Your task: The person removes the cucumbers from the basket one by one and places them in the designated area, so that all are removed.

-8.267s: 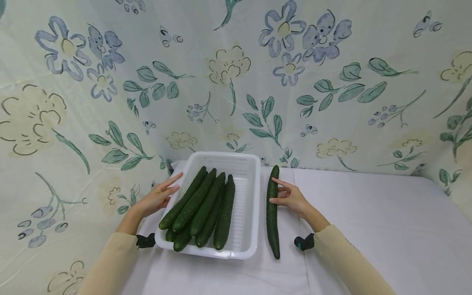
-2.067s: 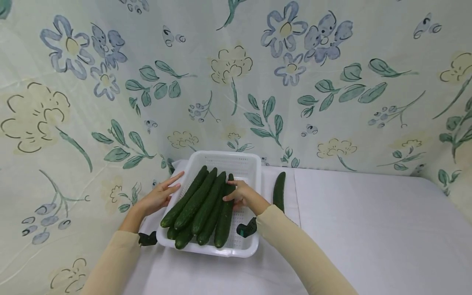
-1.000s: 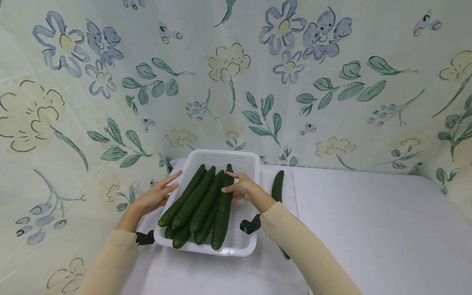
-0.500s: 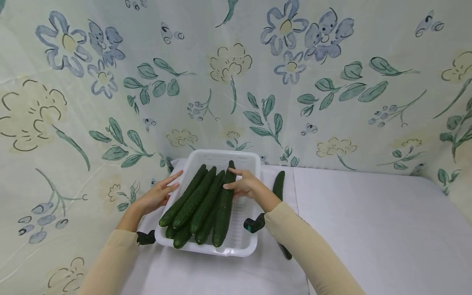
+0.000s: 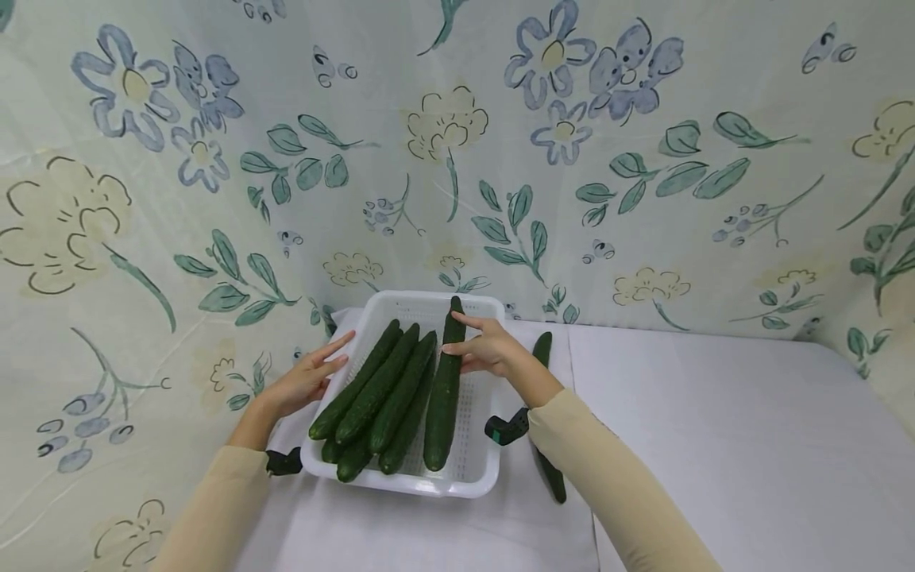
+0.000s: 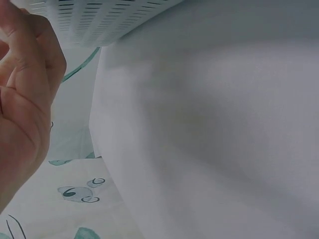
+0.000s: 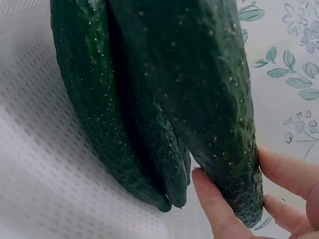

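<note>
My right hand pinches a dark green cucumber near its far end, thumb on one side and fingers on the other. In the right wrist view the fingers press its narrow tip, and the cucumber stands over the others. It is raised above the white plastic basket, apart from the pile of cucumbers lying in the basket's left half. At the basket's left side, my left hand rests with straight, spread fingers along the outer wall; the left wrist view shows it beside the slotted wall.
Another single cucumber lies on the white tablecloth right of the basket, partly hidden by my right forearm. A floral curtain hangs behind the table and down its left side.
Since the earlier frames, my right hand has gone from the lone cucumber on the cloth into the basket, taken the rightmost cucumber, and lifted it up and rightward. My left hand has stayed put.
</note>
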The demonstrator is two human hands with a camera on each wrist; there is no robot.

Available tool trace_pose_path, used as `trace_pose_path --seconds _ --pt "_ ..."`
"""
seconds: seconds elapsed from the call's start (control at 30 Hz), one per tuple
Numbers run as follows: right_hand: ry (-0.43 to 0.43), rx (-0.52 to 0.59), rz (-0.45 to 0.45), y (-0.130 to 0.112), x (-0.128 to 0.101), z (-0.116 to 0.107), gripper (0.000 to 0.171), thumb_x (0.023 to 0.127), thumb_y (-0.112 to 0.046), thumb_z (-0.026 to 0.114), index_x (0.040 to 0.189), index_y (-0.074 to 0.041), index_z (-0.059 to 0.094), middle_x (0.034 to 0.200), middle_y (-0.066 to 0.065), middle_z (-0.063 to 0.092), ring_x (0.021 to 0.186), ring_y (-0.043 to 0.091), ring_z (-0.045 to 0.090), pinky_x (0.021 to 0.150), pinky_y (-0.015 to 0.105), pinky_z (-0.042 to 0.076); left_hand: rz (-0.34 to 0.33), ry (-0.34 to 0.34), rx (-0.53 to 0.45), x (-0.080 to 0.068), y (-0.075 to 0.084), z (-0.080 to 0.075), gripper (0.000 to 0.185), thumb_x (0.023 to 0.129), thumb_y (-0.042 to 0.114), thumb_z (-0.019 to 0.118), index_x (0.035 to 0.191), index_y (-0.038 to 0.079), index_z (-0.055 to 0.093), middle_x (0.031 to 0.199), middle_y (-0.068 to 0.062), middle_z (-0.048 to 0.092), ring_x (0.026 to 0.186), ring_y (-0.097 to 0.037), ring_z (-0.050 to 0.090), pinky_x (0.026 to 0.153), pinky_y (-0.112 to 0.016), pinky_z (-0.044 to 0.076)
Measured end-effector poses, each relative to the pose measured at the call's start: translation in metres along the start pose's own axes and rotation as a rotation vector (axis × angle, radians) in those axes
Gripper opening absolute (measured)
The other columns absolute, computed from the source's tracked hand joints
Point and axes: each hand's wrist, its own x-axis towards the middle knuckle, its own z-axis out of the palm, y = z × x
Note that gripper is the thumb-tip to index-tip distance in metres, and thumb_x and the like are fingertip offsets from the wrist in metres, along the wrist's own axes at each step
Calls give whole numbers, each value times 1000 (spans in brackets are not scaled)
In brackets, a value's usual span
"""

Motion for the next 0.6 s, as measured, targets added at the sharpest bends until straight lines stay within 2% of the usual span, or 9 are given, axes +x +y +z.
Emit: trace_pose_path --seconds 0.23,0.47,0.6 --pt "-6 19 -55 -2 -9 -10 74 83 -1 66 144 -27 32 107 27 57 87 35 64 77 45 50 20 -25 -6 0 -1 -1 52 101 25 36 148 32 14 135 -16 39 90 -18 61 71 -33 52" --pt "24 23 -93 -4 -20 -19 74 82 -3 68 142 -29 34 91 17 62 69 25 62 74 42 51 4 -24 -34 -3 7 4 53 101 22 36 148 29 13 138 -20 35 92 -19 60 71 -33 52" --pt "39 17 -132 -5 -28 -24 74 82 -6 69 143 -28 33 86 14 61 68 21 60 74 40 52 2 -23 -32 -3 10 5 53 101 22 36 148 30 13 139 -21 33 93 -20 60 72 -34 52"
